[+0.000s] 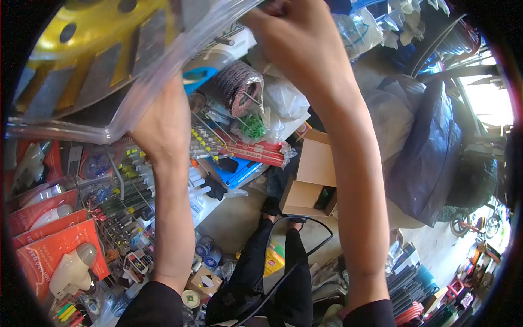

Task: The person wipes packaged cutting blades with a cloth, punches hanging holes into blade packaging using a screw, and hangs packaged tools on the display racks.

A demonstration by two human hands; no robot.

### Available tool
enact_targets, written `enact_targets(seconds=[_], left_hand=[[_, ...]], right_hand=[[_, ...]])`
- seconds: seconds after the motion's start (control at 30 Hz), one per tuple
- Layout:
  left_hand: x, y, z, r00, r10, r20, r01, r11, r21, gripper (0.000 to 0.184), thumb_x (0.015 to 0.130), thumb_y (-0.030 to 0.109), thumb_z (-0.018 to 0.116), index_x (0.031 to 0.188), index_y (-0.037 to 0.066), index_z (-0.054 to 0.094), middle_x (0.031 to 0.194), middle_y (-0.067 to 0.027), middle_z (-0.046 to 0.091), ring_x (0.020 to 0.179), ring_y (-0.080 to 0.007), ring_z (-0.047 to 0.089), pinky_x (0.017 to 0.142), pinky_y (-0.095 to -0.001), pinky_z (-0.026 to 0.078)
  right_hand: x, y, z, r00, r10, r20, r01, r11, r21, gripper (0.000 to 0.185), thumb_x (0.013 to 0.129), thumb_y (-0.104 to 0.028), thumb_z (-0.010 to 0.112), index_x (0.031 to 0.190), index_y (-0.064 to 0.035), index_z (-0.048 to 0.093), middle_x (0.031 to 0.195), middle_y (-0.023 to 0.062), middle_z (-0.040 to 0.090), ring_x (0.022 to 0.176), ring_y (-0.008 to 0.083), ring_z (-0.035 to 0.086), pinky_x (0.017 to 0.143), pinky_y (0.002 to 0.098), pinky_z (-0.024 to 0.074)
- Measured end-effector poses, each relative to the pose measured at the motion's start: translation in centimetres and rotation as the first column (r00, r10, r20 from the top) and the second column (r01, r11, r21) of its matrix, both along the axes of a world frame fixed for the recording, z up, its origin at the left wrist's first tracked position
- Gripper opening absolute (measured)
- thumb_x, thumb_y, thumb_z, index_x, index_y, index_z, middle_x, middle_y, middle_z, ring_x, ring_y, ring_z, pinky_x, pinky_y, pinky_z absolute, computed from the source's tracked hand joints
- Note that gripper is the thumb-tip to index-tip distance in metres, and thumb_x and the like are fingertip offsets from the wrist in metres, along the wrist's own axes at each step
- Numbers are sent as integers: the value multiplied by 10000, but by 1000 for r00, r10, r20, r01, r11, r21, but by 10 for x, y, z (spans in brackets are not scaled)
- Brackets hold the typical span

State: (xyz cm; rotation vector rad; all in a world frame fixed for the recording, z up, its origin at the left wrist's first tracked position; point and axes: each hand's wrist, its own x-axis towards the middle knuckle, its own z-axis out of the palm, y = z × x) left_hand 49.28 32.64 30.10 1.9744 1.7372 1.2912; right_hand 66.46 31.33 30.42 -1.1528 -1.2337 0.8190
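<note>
A clear plastic pack (pixel 111 132) fills the upper left, very close to the camera. Inside it is a yellow disc (pixel 101 32) with round holes and grey segments along its rim. My left hand (pixel 163 117) is closed on the pack from behind and below; the pack hides its fingers. At the top edge my right hand (pixel 291 32) has its fingers curled at the pack's right corner, partly cut off by the frame. Just past my left hand are a blue ring-shaped handle (pixel 199 78) and a stack of abrasive discs (pixel 236 84) in plastic wrap.
Orange-red carded packs (pixel 62 250) hang at the lower left beside metal display hooks. An open cardboard box (pixel 310 169) stands on the floor near my feet. Dark blue plastic-wrapped goods (pixel 422 147) are on the right. A black cable (pixel 327 240) loops before my legs.
</note>
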Motion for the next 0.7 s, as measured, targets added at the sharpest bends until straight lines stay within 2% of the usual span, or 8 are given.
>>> enact_targets(seconds=[0.03,0.13,0.2,0.27,0.43,0.53,0.63,0.7], left_hand=[[-5,5,-5,998,10,-59,-7,999,48,275,923,152,690,1079,-74,690,1064,-118,721,966,-169,646,889,-310,469],[-28,35,-28,961,-62,-271,155,928,338,280,920,165,691,1050,-83,699,1003,-129,737,907,-179,667,843,-319,484],[-8,38,-27,983,-177,-40,179,907,381,266,908,152,703,1030,-84,705,982,-139,738,888,-186,674,830,-321,489],[0,35,-26,980,-181,78,139,917,375,251,897,135,716,1018,-84,702,988,-151,733,870,-187,681,827,-314,494],[5,-2,-21,999,32,-14,-25,937,348,442,919,226,711,1246,-47,591,1221,-147,653,1091,-190,604,1009,-378,421],[4,-58,-34,982,-183,54,144,899,414,319,938,114,641,1185,-83,603,1131,-188,654,1096,-268,588,954,-392,451],[-39,-135,-57,848,-503,-166,508,862,-14,302,889,25,615,1172,-78,604,1117,-169,651,1106,-300,563,968,-401,436],[-53,-186,-77,783,-614,101,579,659,-480,219,848,38,621,1053,-5,686,1108,-160,652,1112,-300,585,958,-391,459]], right_hand=[[-2,-1,-18,970,-242,-1,241,967,-86,328,887,-137,657,1175,20,645,770,45,646,665,92,547,602,272,448],[9,-54,-59,883,-263,-388,203,961,-190,396,935,-90,583,1297,63,537,968,125,680,922,156,651,828,285,505],[1,-111,-102,937,-202,-286,109,945,-308,393,1015,-92,501,1365,84,467,1240,179,632,1113,210,630,974,319,474],[-19,-164,-127,785,-263,-560,-39,882,-469,510,1017,-40,486,1471,91,294,1391,235,509,1242,238,555,1073,341,433],[31,-201,-180,520,-586,-621,183,787,-590,523,1056,-161,428,1459,123,253,1422,295,452,1310,311,506,1126,362,402],[69,-162,-199,600,-550,-582,146,790,-595,505,1045,-233,486,1401,110,383,1315,256,557,1193,297,601,1019,364,500],[84,-98,-208,776,-509,-372,169,736,-655,449,989,-179,559,1361,63,491,1090,196,693,950,244,701,804,314,546],[95,-48,-253,927,-359,-110,277,851,-446,474,935,-167,594,1313,108,513,1037,170,708,864,215,700,733,297,534]])
